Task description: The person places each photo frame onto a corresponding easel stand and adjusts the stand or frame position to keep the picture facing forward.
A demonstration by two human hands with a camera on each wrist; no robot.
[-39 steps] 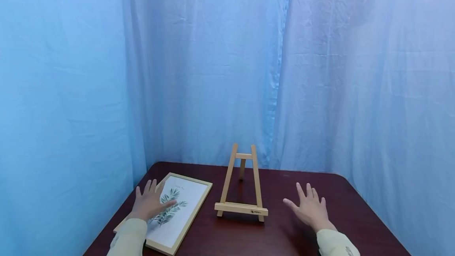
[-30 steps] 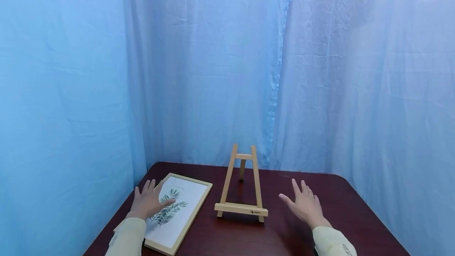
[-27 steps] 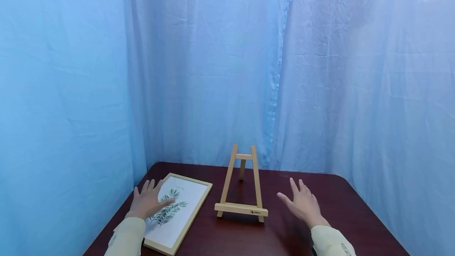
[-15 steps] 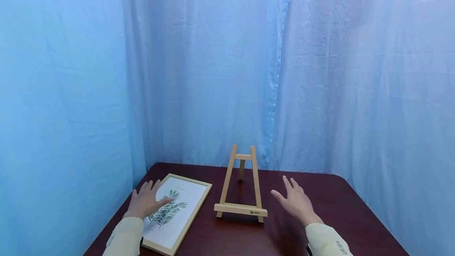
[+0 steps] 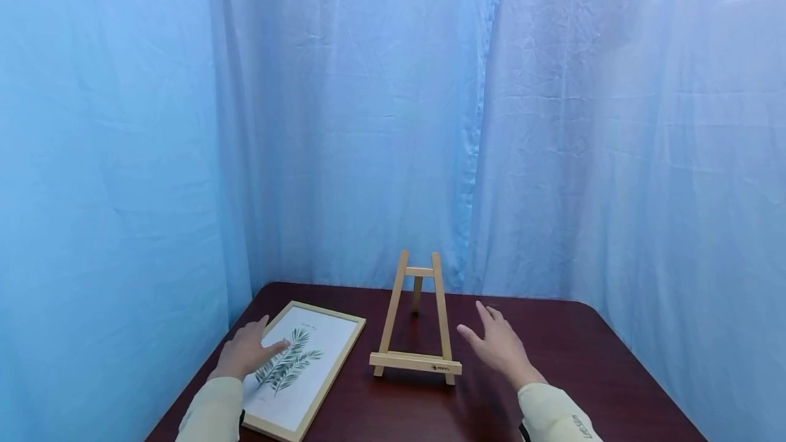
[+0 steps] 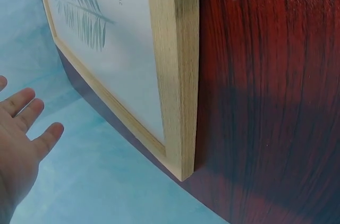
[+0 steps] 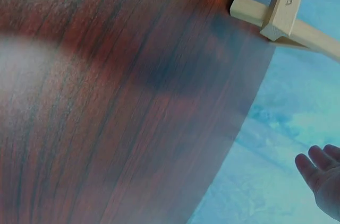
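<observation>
A picture frame [image 5: 336,368] with a light wood border lies face up on the left of the table; its print shows green palm fronds. My left hand [image 5: 245,350] is over the frame's left side, fingers spread and holding nothing. In the left wrist view the fingers [image 6: 49,138] show apart from the frame's wooden edge [image 6: 172,70]. A small wooden easel [image 5: 415,361] stands upright at the middle. To its right, my right hand [image 5: 500,346] is in the air with straight fingers, thumb toward the easel's right leg. The right wrist view shows part of the easel ledge [image 7: 287,6].
The dark red wood-grain table [image 5: 552,333] has rounded far corners. Light blue curtains [image 5: 368,121] hang close behind it and along both sides.
My right hand has moved left, closer to the easel, its fingers drawing nearer together. My left hand has shifted slightly left and down. The frame and easel stay in place.
</observation>
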